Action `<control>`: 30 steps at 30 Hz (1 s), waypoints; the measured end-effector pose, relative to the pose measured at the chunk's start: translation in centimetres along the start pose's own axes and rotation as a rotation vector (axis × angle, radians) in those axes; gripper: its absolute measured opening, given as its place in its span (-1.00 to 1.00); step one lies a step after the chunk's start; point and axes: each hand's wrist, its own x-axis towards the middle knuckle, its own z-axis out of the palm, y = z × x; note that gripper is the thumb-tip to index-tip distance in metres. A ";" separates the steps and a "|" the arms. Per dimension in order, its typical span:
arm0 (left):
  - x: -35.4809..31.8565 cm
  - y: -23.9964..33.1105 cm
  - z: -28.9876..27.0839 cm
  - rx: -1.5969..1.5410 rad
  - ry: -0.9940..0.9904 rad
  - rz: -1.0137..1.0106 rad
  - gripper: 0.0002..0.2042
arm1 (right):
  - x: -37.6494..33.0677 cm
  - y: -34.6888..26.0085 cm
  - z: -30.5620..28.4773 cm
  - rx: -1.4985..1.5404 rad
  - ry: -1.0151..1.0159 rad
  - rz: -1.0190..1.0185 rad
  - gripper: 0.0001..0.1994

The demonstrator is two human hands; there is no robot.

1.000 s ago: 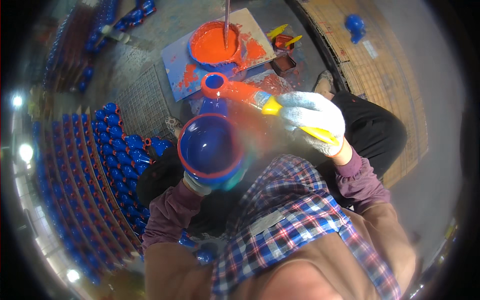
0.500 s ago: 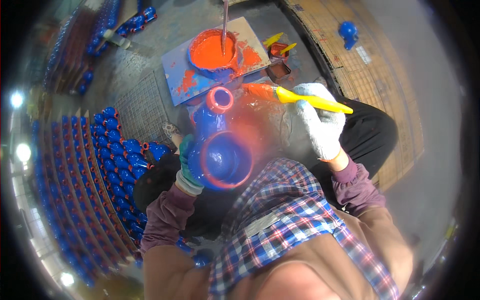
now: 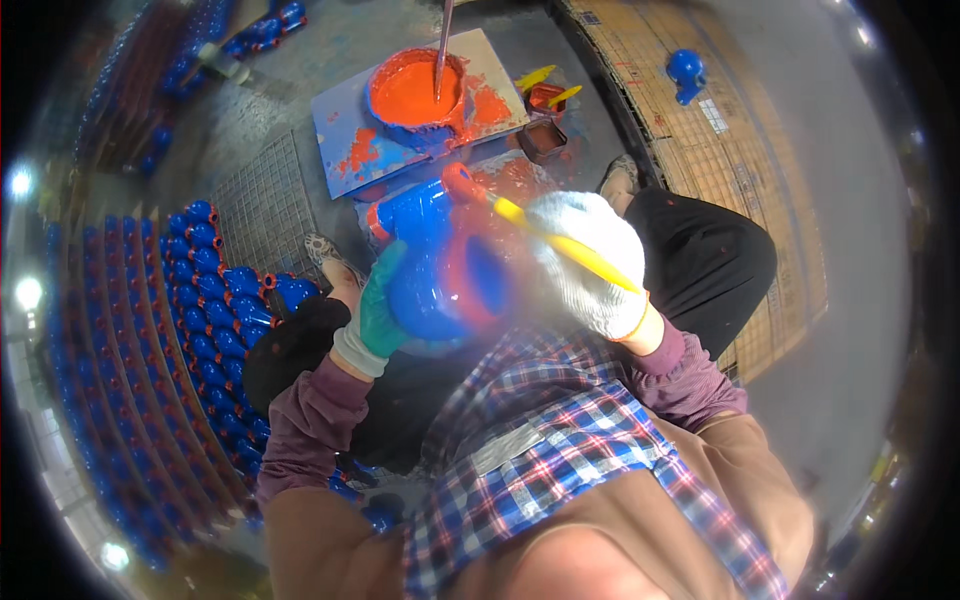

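Fitting (image 3: 425, 290), blue, red-rimmed: gripped by your left hand (image 3: 380, 302). Brush (image 3: 592, 260), yellow-handled: at fitting's right, gripped by your right hand (image 3: 590, 235); keep strokes light, turning fitting steadily.

Near: two gloved hands (image 3: 588, 258), one blue fitting (image 3: 420, 290), one paintbrush (image 3: 575, 252); far: one paint pot (image 3: 400, 131), one stick (image 3: 442, 50), two small tubs (image 3: 543, 142); right: one single fitting (image 3: 686, 68); left: uncountable clustered fittings (image 3: 212, 314)

A painting workshop: a round blue pot (image 3: 402, 133) of orange paint (image 3: 412, 88) sits on a paint-smeared flat board (image 3: 342, 158), with rows of glossy blue, red-rimmed fittings (image 3: 207, 261) to the pot's left.
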 end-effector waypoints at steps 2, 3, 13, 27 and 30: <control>0.0 0.4 -0.4 -0.035 -0.065 -0.067 -0.46 | -0.6 0.4 -0.8 0.053 0.025 0.038 -0.75; -0.2 0.6 -1.4 0.153 0.039 0.019 -0.51 | -1.0 0.7 -1.1 0.106 0.056 0.077 -0.75; 1.8 -2.9 2.5 1.345 0.608 0.469 -0.32 | 0.1 3.4 -2.5 0.456 0.286 0.504 -0.78; 2.7 -5.1 1.6 1.865 0.641 0.661 -0.30 | 0.9 5.0 -2.6 -0.093 0.021 -0.141 -0.84; 3.4 -5.3 1.1 1.631 0.636 0.615 -0.38 | -0.7 4.0 -1.7 -0.088 0.079 -0.023 -0.82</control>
